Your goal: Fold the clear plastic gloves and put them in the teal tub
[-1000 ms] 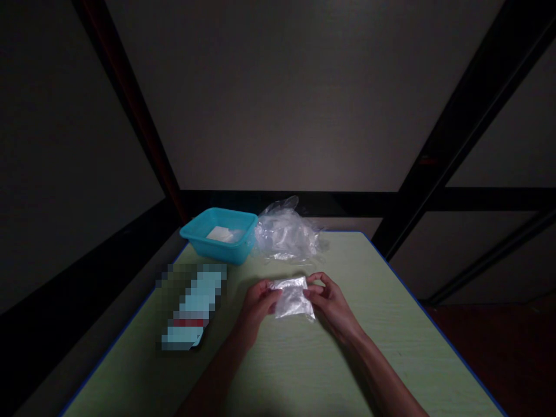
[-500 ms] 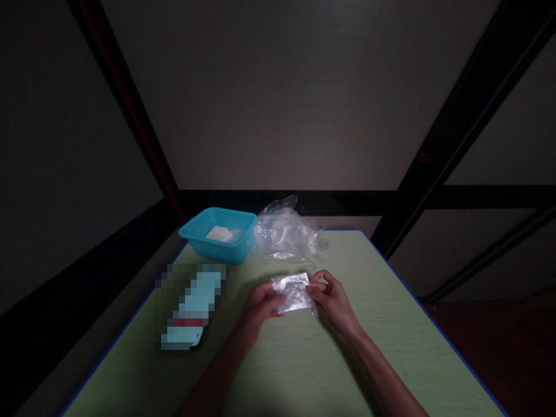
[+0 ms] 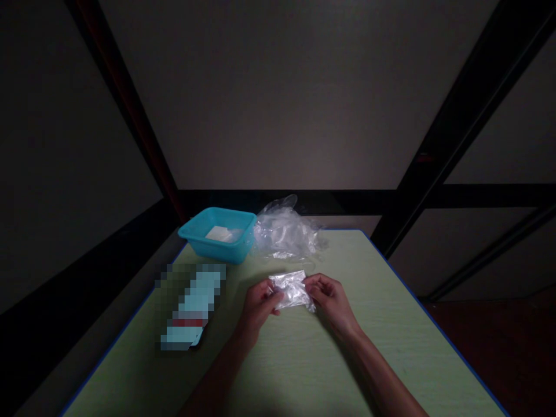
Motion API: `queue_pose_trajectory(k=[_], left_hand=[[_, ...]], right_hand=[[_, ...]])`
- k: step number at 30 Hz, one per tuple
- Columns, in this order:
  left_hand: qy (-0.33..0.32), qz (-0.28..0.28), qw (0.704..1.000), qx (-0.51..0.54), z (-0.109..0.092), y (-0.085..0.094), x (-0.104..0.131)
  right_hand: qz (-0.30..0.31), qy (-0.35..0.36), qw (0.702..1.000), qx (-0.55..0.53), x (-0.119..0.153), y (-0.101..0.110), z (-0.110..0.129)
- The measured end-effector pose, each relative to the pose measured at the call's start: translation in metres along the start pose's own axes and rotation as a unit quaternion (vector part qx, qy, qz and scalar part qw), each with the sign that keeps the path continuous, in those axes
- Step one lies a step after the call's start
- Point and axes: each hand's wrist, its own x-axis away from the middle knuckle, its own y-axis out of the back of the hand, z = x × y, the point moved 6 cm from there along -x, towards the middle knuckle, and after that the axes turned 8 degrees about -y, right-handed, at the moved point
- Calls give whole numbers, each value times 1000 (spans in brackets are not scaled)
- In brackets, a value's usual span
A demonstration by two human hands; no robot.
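Observation:
Between my two hands, above the table, is a small flat packet in shiny clear plastic wrap (image 3: 291,289). My left hand (image 3: 259,304) grips its left edge, thumb on top and fingers beneath. At the right edge, the fingertips of my right hand (image 3: 328,298) pinch the plastic. What lies inside the wrap is hard to make out through the glare. Behind the packet a crumpled heap of clear plastic bags (image 3: 286,231) rests on the table.
A blue plastic basket (image 3: 223,252) with a white flat piece (image 3: 218,233) and some clear plastic in it stands at the back left. A pixelated light-blue oblong thing (image 3: 195,304) lies left of my hands. The pale green table (image 3: 347,370) has a blue edge.
My right fingers have closed in on the packet's right edge, and the plastic there is more bunched. The packet has shifted slightly left. The basket and the bags have stayed put.

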Motion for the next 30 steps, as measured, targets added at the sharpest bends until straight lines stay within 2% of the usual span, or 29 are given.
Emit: queue_pose_trajectory(k=[4, 9, 11, 13, 15, 18, 20, 22, 24, 27, 29, 30], left_hand=[[-51, -18, 998, -34, -5, 2, 0], [-135, -50, 986, -84, -16, 3, 7], [-168, -55, 979, -103, -19, 3, 13], [-217, -39, 966, -132, -22, 0, 21], [-304, 0, 932, -196, -28, -6, 30], [-429, 59, 842, -322, -33, -20, 42], [-465, 70, 800, -373, -32, -26, 45], [-488, 71, 777, -391, -31, -29, 48], [-504, 81, 770, -382, -31, -31, 52], [-524, 99, 779, -330, -41, -28, 60], [-514, 83, 807, -279, -53, -19, 59], [-490, 69, 831, -252, -58, -12, 55]], right_hand=[[4, -1, 1000, 9, -1, 0, -2], [12, 26, 999, 17, 3, -4, 7], [33, 34, 999, 10, 5, -8, 9], [75, 15, 997, -27, 7, -16, 7], [101, -30, 990, -90, 8, -22, 0], [86, -72, 982, -152, 9, -23, -7], [69, -72, 981, -166, 8, -21, -8], [58, -68, 981, -175, 8, -19, -7], [50, -65, 980, -183, 8, -17, -5], [48, -57, 982, -174, 8, -13, -1], [54, -48, 986, -147, 9, -11, 2], [63, -46, 989, -124, 10, -10, 4]])
